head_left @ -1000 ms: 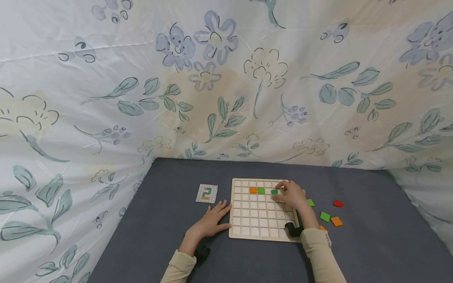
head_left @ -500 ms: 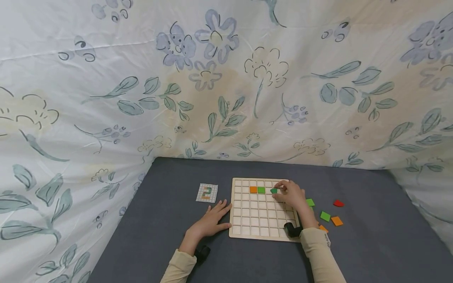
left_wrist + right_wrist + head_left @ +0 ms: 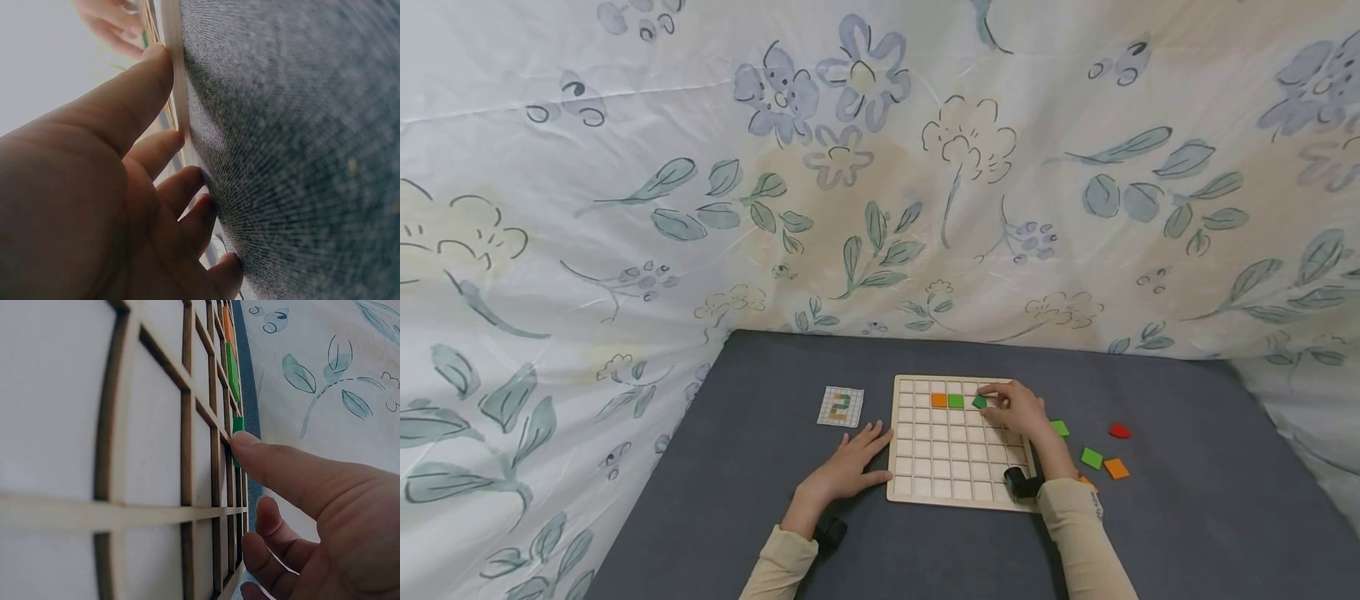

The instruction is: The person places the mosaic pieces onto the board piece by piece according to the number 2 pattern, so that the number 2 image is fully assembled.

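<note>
Right fingers (image 3: 997, 388) pinch dark-green tile (image 3: 979, 402); contact with board (image 3: 940, 467) unclear.

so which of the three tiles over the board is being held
The dark green tile, pinched in the right hand. The orange tile and light green tile to its left lie on the board, untouched.

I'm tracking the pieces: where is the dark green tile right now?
In the head view, the dark green tile is pinched in the right hand, at the far side of the board, just right of the light green tile lying on it.
</note>
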Demonstrator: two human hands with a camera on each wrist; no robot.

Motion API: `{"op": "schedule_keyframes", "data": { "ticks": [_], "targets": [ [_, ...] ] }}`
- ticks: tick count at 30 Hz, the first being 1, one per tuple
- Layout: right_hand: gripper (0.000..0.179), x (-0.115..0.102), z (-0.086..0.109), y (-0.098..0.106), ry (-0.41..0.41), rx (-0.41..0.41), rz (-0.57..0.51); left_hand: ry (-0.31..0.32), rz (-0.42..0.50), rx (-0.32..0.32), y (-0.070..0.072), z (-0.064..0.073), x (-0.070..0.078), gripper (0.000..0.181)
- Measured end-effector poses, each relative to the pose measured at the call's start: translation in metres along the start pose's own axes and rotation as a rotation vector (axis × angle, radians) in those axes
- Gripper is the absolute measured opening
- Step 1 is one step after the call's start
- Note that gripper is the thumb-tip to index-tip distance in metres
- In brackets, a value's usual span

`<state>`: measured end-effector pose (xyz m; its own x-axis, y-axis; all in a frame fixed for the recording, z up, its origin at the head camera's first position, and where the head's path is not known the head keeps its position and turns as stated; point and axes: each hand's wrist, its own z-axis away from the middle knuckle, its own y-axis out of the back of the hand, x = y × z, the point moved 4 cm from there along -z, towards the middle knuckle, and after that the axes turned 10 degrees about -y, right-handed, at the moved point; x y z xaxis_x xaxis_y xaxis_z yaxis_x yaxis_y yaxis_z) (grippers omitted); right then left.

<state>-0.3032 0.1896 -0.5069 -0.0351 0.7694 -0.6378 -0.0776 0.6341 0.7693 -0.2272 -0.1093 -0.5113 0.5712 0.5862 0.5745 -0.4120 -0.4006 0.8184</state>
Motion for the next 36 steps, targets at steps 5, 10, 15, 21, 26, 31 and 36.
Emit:
{"op": "schedule_keyframes", "data": {
  "ticks": [5,10,15,21,26,31,36],
  "targets": [
    [0.036,0.0003,-0.0006,0.0009,-0.009,0.000,-0.004,0.001,0.000,0.003,-0.0007,-0.0003,-0.0013,0.067],
    [0.028,0.0008,-0.0011,0.0001,-0.029,0.007,-0.020,0.003,-0.008,0.003,-0.0013,-0.0006,-0.0020,0.067],
    [0.025,0.0000,-0.0040,-0.0017,-0.023,0.004,-0.009,0.002,0.001,0.006,-0.0013,-0.0012,-0.0018,0.066],
    [0.024,-0.0039,-0.0052,-0.0014,-0.006,-0.016,-0.009,0.000,0.009,0.007,-0.0017,-0.0014,-0.0018,0.066],
    [0.023,-0.0048,-0.0062,-0.0021,0.009,-0.020,-0.012,0.010,0.012,0.006,-0.0025,-0.0019,-0.0032,0.067],
    [0.021,-0.0045,-0.0072,-0.0038,0.015,-0.016,-0.012,0.006,0.018,0.007,-0.0028,-0.0016,-0.0027,0.067],
    [0.022,-0.0050,-0.0069,-0.0037,0.010,-0.021,-0.012,0.010,0.011,0.003,-0.0031,-0.0014,-0.0036,0.067]
  ]
}}
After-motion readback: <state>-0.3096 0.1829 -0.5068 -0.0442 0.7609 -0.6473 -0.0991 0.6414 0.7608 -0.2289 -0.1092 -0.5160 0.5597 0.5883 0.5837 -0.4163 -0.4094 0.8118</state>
